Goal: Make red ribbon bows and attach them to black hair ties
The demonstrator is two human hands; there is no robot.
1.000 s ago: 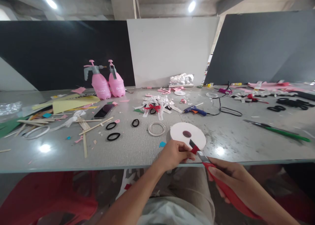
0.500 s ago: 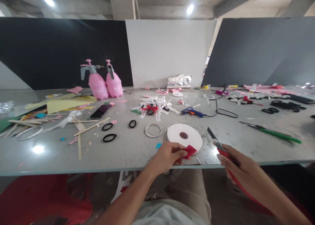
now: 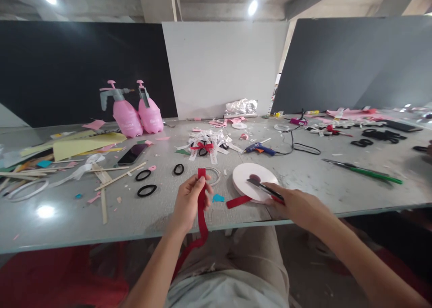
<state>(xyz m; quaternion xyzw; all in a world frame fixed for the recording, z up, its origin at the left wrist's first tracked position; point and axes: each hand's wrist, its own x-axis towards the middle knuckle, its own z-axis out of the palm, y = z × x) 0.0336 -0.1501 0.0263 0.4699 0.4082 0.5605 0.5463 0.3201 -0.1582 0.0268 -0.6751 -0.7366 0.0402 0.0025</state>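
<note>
My left hand (image 3: 191, 200) pinches a long red ribbon (image 3: 202, 218), its short end upright above the fingers and the rest hanging over the table edge towards my lap. My right hand (image 3: 286, 202) is closed around scissors (image 3: 266, 189), whose dark blades point left over the white ribbon roll (image 3: 243, 175). A separate red ribbon piece (image 3: 239, 202) sticks out from the roll's front edge, near my right hand. Just behind my left hand lies a pale ring (image 3: 216, 176), partly hidden. A blue scrap (image 3: 218, 198) rests between the hands.
Black hair ties (image 3: 146, 190), wooden sticks and a phone (image 3: 132, 154) lie left. White ribbon bows (image 3: 212, 146) and a glue gun (image 3: 259, 149) are behind the roll. Green-handled scissors (image 3: 367, 171) lie right. Two pink spray bottles (image 3: 126, 119) stand at the back left.
My left hand has moved left, now with a long red ribbon stretching down from it. My right hand and scissors have moved left over the roll. The view has shifted slightly.
</note>
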